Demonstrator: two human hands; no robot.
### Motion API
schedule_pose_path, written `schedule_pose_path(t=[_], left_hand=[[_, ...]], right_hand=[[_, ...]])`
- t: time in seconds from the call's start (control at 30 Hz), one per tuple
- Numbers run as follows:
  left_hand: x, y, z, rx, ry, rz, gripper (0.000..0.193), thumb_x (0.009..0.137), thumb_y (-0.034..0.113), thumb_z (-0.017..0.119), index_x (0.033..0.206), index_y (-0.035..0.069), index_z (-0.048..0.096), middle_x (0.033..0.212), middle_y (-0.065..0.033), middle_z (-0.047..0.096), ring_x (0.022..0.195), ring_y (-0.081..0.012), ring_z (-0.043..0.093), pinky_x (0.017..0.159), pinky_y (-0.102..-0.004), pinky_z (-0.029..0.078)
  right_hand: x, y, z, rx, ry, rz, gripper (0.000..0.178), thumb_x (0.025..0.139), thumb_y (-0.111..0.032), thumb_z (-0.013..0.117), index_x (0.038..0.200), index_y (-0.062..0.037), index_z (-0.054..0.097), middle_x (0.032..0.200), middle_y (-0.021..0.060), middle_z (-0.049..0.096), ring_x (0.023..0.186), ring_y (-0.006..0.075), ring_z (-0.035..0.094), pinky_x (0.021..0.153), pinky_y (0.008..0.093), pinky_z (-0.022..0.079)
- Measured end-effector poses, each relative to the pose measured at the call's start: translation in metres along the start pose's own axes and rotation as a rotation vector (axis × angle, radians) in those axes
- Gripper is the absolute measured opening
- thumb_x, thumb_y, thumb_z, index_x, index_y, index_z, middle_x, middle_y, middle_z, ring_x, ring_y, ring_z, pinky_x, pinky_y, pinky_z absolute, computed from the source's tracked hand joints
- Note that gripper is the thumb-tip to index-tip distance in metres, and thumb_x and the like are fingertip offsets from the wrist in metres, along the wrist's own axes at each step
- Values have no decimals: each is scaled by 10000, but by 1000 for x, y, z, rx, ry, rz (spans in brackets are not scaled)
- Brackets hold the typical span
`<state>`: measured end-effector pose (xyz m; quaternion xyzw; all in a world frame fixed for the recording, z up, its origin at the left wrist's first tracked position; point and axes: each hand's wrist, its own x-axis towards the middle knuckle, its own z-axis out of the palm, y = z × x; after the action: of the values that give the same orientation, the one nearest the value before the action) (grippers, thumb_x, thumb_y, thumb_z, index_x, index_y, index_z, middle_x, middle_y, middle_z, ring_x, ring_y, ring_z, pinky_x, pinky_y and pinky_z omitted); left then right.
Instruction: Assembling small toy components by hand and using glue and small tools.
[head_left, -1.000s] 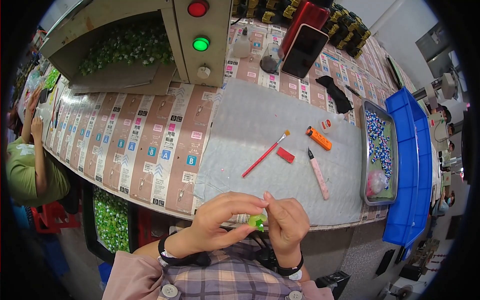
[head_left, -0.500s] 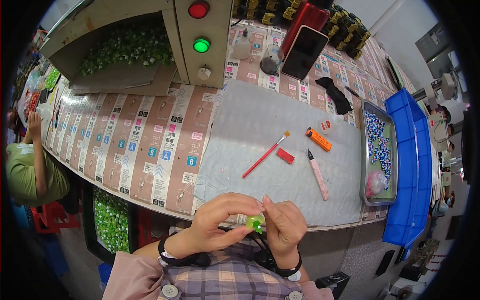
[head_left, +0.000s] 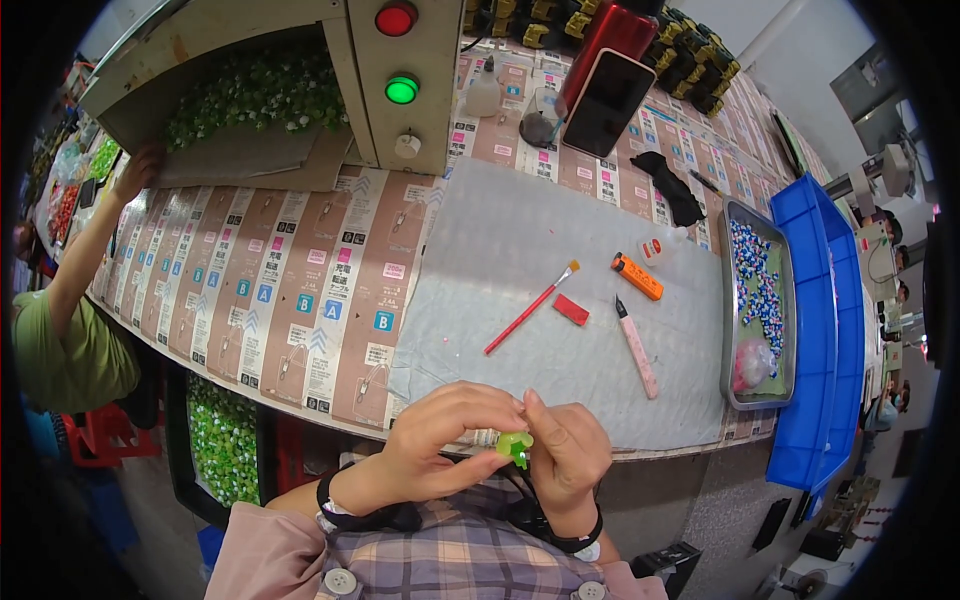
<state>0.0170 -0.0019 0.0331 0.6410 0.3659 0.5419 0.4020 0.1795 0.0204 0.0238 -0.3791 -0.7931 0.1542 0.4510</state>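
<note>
Close to the table's front edge, my left hand [head_left: 440, 440] pinches a small glossy green plastic figure [head_left: 514, 447] between thumb and fingers. My right hand [head_left: 570, 445] is closed right beside it, its fingers curled and its thumb tip near my left fingertips. Whatever lies inside the right hand's fingers is hidden. Beyond my hands, on a pale cloth [head_left: 480, 220], lie a red-handled brush [head_left: 530, 308], a red block [head_left: 571, 310], a pink-handled craft knife [head_left: 637, 350] and an orange utility knife [head_left: 637, 277]. A small lidded pot [head_left: 655, 250] sits behind them.
At left stands a metal box machine [head_left: 400, 130] with green pieces inside. A metal tray [head_left: 728, 300] of blue-and-white pieces and blue bins [head_left: 830, 340] are at right. Farther back are a phone [head_left: 608, 103] and a squeeze bottle [head_left: 484, 92]. A co-worker's arm [head_left: 90, 240] reaches in from the left.
The co-worker's arm at left has stretched forward to the machine's opening. My hands stay almost in place, with the green figure turned slightly.
</note>
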Motion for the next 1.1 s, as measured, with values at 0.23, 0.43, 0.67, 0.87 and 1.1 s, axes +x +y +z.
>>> schedule_pose_path(t=[0.23,0.43,0.67,0.87,1.1], left_hand=[[-6,-2,4,-90,66,-58,260,726,39,628,980,3,582,984,-123,603,918,-256,586,794,-316,449],[-4,-3,4,-26,31,-42,259,737,52,628,987,5,581,989,-122,601,922,-252,583,790,-312,446],[-10,-5,7,-121,-3,-77,247,754,45,618,993,3,573,982,-114,595,942,-234,572,811,-310,440],[-15,-13,10,-490,98,-280,241,811,33,558,1039,-33,520,1055,-130,521,994,-192,537,893,-297,413],[-4,-8,6,-52,-17,-24,226,793,114,587,990,9,557,1056,-151,571,1021,-254,532,877,-364,400]], right_hand=[[-1,1,1,44,8,9,444,565,69,614,999,-22,645,633,66,549,519,189,518,466,280,407],[-3,-1,-1,-38,4,2,447,559,58,622,998,-26,646,643,57,553,530,185,521,479,282,412],[-1,-2,-1,24,-10,-11,442,583,45,636,1020,-23,635,647,55,568,524,184,522,475,284,406],[-2,-3,-4,110,-10,208,362,680,47,628,1038,-5,615,609,66,568,509,194,522,479,280,404],[-1,-1,-3,111,-39,125,356,700,59,610,1052,0,605,596,85,548,494,193,500,469,290,393]])
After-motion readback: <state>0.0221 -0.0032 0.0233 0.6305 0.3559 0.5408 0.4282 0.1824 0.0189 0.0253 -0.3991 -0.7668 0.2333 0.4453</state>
